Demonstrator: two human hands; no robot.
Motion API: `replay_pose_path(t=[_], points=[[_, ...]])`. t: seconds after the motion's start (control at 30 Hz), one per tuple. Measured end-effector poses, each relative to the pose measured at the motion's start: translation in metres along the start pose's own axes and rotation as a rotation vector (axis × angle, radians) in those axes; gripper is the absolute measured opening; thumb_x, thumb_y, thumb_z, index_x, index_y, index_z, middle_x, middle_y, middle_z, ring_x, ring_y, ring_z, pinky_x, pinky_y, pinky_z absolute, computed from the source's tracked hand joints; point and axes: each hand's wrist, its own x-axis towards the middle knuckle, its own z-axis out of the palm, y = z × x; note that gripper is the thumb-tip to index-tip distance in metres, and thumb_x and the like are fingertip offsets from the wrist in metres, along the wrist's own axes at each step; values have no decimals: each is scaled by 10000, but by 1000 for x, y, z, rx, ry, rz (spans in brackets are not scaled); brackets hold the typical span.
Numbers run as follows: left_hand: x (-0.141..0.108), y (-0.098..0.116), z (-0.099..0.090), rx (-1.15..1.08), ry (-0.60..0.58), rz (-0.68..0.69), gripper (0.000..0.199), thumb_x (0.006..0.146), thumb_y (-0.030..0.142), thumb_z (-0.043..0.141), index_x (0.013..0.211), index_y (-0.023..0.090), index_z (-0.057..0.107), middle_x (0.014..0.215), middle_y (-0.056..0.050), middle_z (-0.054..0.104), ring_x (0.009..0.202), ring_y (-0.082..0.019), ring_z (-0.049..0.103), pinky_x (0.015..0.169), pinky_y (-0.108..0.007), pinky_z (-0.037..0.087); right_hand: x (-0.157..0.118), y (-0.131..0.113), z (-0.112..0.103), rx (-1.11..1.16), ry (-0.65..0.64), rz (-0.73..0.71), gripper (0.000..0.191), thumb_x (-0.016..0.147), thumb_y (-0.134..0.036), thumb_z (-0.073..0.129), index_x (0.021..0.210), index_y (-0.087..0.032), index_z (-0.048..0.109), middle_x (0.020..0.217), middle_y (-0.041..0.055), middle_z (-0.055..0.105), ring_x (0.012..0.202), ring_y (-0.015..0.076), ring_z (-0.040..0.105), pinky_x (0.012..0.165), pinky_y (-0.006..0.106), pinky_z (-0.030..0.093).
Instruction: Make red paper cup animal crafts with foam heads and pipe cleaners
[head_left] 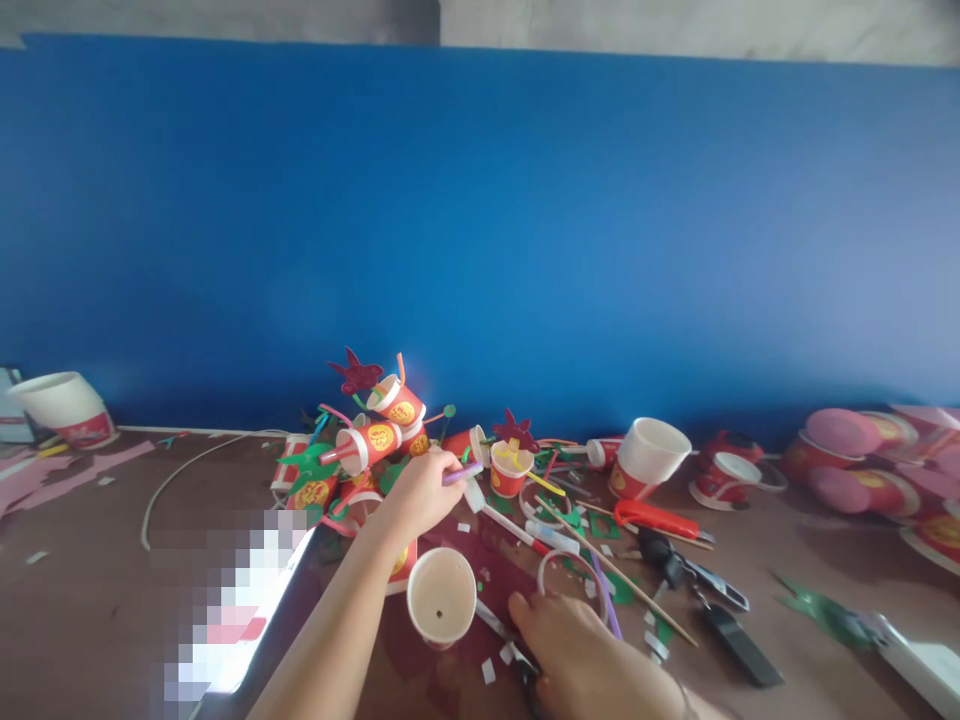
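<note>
My left hand [421,498] reaches forward over the table, its fingers closed on a short purple straw [462,474]. Just beyond it stands a paper cup [511,472] with a dark red cutout and yellow straws. Close to my left forearm is a paper cup [442,592] with a small hole in its bottom. Lower right, my right hand [571,648] is wrapped around scissors [529,690] with dark handles, their blades pointing away to the left. The palm hides part of the handles. A roll of tape [564,570] lies just past this hand.
Decorated red cups [375,440] are heaped before a blue partition [480,230]. A bright phone [259,610] lies left. To the right are stacked white cups [651,455], a red-orange cutter [658,518], keys [724,590], a wooden stick [637,585] and green-tipped pliers [825,608]. Paper scraps litter the tabletop.
</note>
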Motion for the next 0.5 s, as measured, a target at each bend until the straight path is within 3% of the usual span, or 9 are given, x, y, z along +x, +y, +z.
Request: replay_pose_path(t=[0.17, 0.37, 0.5], points=[[4, 0, 1, 3, 35, 57, 159, 763, 279, 545, 765, 168, 658, 724, -33, 633, 648, -166, 541, 610, -264, 366, -12, 3, 19, 7, 43, 4, 473, 683, -111, 534, 1152, -148, 582, 1028, 173, 674, 962, 284, 620, 789, 315, 437], [0, 6, -3, -25, -24, 55, 267, 816, 363, 485, 771, 170, 665, 607, -10, 610, 550, -156, 523, 541, -259, 343, -12, 17, 10, 116, 59, 83, 278, 681, -143, 510, 889, -212, 681, 1019, 101, 665, 966, 265, 603, 800, 329, 439], [0, 5, -3, -73, 1, 66, 213, 795, 317, 511, 856, 186, 668, 774, -29, 687, 650, -169, 585, 601, -264, 386, -18, 34, 3, 164, 66, 57, 316, 648, -137, 526, 888, -255, 695, 991, 56, 675, 937, 239, 618, 758, 298, 439]])
